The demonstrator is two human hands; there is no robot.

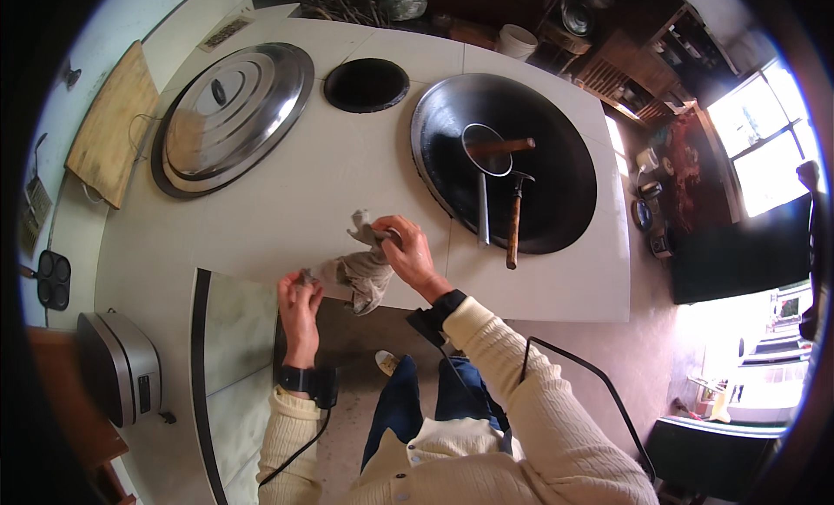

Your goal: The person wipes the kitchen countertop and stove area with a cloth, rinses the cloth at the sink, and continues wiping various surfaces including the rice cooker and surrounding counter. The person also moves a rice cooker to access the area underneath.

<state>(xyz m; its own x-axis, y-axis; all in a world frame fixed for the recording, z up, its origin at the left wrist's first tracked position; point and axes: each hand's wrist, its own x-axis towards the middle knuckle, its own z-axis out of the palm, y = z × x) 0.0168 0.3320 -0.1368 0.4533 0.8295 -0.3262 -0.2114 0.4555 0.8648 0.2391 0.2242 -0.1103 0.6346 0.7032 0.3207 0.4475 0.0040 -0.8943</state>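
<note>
A crumpled grey-beige cloth (363,274) hangs between my hands at the front edge of the white tiled stove top (313,199). My right hand (409,254) grips its upper part, with a loose end sticking up past the fingers. My left hand (301,313) pinches a corner of it at the left. To the right of my hands, a large black wok (554,205) is set into the stove top. A metal ladle (483,212) and a wooden-handled scraper-like tool (514,228) rest in it, handles over the near rim. Another wooden handle (519,145) lies by the ladle's bowl.
A shiny domed lid (228,127) covers a second pan at back left. Between the pans is a round black cover or opening (366,85). A wooden board (114,130) leans on the left wall, above a grey appliance (117,368). A white bucket (517,42) stands behind.
</note>
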